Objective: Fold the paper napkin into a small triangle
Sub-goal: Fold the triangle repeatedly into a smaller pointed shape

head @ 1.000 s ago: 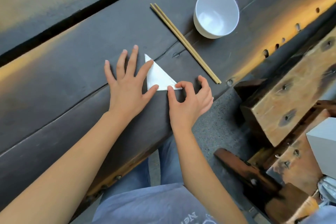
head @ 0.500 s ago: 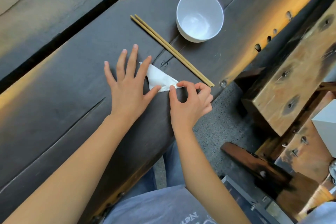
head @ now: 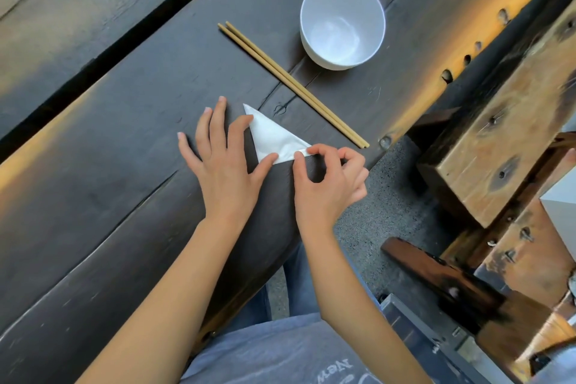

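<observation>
A white paper napkin [head: 274, 137], folded into a small triangle, lies flat on the dark wooden table [head: 124, 121] near its front edge. My left hand [head: 223, 159] rests flat beside it with fingers spread; the index finger and thumb press on the napkin's left edge and near corner. My right hand [head: 327, 181] pinches the napkin's right corner between thumb and index finger, the other fingers curled.
A pair of wooden chopsticks [head: 293, 84] lies diagonally just behind the napkin. A white empty bowl [head: 341, 22] stands beyond them. A wooden bench [head: 505, 121] and floor lie to the right, past the table's edge.
The head camera has shifted, so the scene sits differently in view. My hands stay on the napkin; the right thumb and index finger have closed onto its right corner.
</observation>
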